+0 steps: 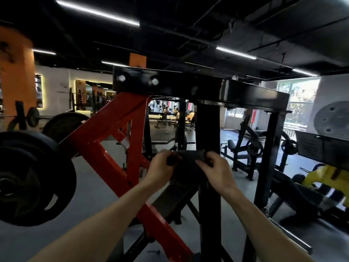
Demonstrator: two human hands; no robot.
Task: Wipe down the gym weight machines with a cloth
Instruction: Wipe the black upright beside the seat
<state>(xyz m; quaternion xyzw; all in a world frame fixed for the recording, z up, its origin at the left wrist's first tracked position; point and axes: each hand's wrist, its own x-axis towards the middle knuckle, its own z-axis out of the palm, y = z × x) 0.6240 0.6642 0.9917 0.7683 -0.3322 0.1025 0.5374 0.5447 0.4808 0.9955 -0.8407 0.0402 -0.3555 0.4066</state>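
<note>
A dark grey cloth (190, 157) is stretched between both hands at chest height. My left hand (161, 168) grips its left end and my right hand (217, 172) pinches its right end. The cloth hangs just in front of the black upright post (207, 125) of a weight machine, whose black top crossbeam (188, 86) runs above. A red angled lever arm (111, 133) of the same machine slopes down on the left, beside my left hand.
A black weight plate (32, 178) sits on the machine's left end. A second black upright (268, 157) stands to the right. Benches, other machines and a yellow frame (324, 178) fill the right side. People sit far off in the back.
</note>
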